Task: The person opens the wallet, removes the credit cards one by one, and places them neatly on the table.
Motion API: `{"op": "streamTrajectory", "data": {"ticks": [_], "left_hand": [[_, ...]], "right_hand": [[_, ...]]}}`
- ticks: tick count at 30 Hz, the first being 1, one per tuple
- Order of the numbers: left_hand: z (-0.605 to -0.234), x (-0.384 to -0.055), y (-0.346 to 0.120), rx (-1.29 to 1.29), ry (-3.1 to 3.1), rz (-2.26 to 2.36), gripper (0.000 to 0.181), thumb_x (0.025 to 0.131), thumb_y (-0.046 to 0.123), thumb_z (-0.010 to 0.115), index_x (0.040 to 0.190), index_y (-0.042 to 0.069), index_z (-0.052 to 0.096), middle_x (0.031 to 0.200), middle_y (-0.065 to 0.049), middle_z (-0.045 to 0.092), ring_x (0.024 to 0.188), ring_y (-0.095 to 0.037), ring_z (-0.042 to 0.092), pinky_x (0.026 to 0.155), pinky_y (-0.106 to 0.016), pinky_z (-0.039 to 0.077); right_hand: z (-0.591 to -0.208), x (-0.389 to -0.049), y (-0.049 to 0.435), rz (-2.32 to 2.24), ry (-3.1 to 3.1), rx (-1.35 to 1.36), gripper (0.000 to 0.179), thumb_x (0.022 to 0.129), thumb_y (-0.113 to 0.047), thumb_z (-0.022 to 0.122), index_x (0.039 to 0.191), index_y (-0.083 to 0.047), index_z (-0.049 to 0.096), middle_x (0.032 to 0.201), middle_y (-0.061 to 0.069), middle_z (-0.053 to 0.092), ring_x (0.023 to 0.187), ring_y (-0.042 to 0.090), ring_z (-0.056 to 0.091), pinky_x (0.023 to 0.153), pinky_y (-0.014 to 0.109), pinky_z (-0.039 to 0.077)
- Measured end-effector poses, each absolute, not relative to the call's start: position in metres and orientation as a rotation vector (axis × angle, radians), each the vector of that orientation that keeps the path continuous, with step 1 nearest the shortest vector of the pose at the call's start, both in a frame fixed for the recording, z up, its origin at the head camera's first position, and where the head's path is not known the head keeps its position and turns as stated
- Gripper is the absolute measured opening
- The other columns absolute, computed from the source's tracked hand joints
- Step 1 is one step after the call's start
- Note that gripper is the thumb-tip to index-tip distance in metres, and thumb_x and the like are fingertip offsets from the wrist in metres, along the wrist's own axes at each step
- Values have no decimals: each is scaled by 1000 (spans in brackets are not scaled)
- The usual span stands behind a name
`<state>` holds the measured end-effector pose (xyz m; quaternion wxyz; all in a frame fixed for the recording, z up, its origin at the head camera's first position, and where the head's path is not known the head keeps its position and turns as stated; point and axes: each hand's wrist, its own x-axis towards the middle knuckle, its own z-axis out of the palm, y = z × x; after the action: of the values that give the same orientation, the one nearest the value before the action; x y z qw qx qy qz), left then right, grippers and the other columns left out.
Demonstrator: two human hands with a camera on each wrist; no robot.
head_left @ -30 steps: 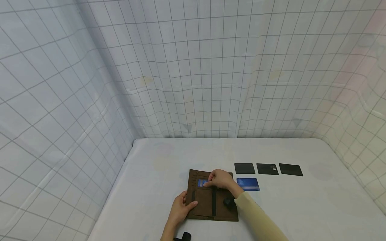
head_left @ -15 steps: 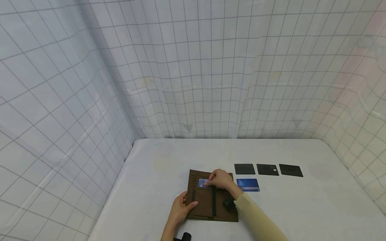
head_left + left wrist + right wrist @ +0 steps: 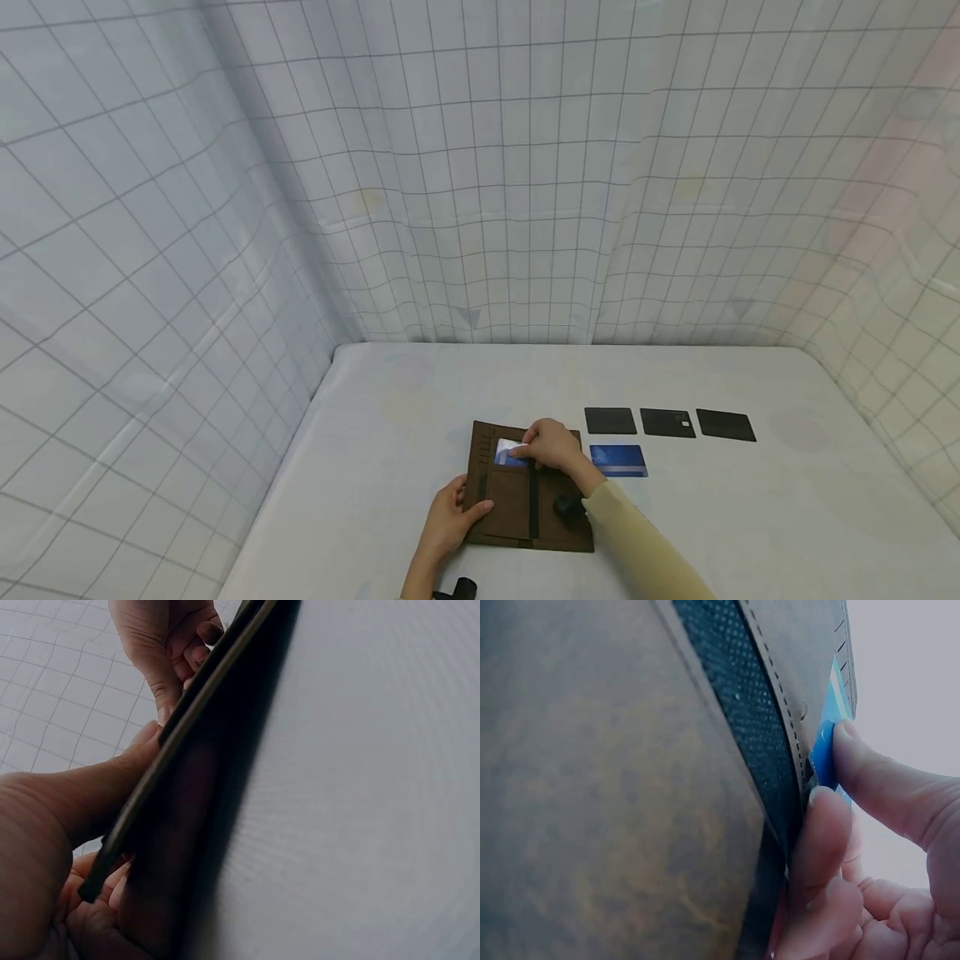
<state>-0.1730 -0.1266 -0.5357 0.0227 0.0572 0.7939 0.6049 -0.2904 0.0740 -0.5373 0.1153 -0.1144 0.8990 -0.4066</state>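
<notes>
Brown leather-look wallet [image 3: 507, 505], lower centre of frame: left hand [image 3: 447, 518] grips its edge, right hand [image 3: 555, 447] has a blue-and-white card [image 3: 506, 453] at its pocket in a close pinch. I'd keep that card flat, square.

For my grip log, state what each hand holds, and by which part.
The left hand grips the brown folder by its left edge; the right hand pinches a blue card toward its right side, as the head view shows them.
</notes>
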Motion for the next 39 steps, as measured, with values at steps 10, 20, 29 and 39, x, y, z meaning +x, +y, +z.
{"op": "streamTrajectory", "data": {"ticks": [10,20,29,39], "left_hand": [[-531,-170,-125,166,2487,1850,53,85,6,71,122,-22,45,105,-30,62,91,-36,63,74,-39,52],[-531,-170,-125,178,2514,1837,52,85,4,71,122,-22,45,107,-32,60,96,-41,61,79,-50,50],[-526,-168,-124,183,2486,1850,53,85,4,70,122,-24,44,107,-33,60,94,-40,62,76,-45,51],[-567,-183,-131,152,2503,1847,58,84,11,73,126,-18,45,111,-28,61,97,-35,62,78,-44,51]], "right_hand": [[-537,-292,75,-1234,2593,-344,28,79,-30,78,83,-7,62,56,1,58,45,13,56,47,29,42],[-534,-290,77,-1307,2547,-375,28,83,-27,75,87,-5,58,60,3,55,46,15,55,46,29,41],[-537,-290,77,-1348,2544,-341,27,84,-25,74,89,-4,57,65,4,54,47,15,55,46,29,42],[-537,-291,77,-1342,2575,-320,27,84,-26,74,89,-5,56,64,4,54,47,14,55,45,29,41]]}}
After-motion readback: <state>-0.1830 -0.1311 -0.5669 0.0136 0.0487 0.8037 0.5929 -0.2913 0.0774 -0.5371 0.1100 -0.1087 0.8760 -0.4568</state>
